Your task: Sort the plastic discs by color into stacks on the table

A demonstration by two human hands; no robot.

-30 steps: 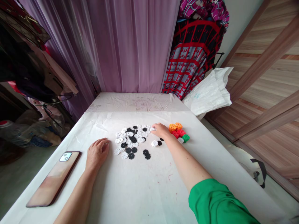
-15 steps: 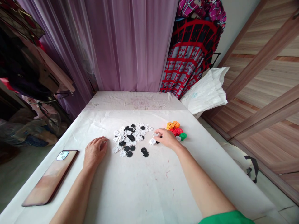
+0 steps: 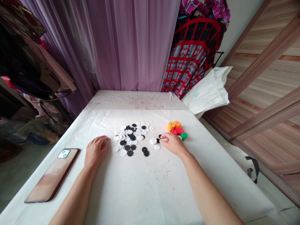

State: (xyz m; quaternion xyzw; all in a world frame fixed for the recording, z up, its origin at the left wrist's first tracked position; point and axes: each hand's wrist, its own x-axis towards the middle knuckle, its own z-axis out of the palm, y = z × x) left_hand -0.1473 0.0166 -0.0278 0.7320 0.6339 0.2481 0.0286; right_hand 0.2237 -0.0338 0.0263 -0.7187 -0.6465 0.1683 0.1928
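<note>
A loose pile of flower-shaped white and black plastic discs point(image 3: 131, 136) lies in the middle of the white-covered table point(image 3: 140, 187). My left hand point(image 3: 96, 151) rests on the sheet just left of the pile, fingers lightly curled around nothing. My right hand point(image 3: 172, 144) is right of the pile, its fingertips at a black disc point(image 3: 159, 141) and beside a white disc point(image 3: 153, 141). Whether those fingers pinch a small piece is hidden. Just beyond it sit stacked orange, red and green pieces point(image 3: 177, 130).
A smartphone point(image 3: 52, 175) lies face down near the table's left edge. A crumpled white plastic bag point(image 3: 207, 90) sits past the far right corner. Purple curtains hang behind the table, and wood-panelled doors stand to the right.
My right hand has moved right and nearer to me, and my green sleeve has left the view. Another white disc now lies below the right fingertips. My left hand stays put.
</note>
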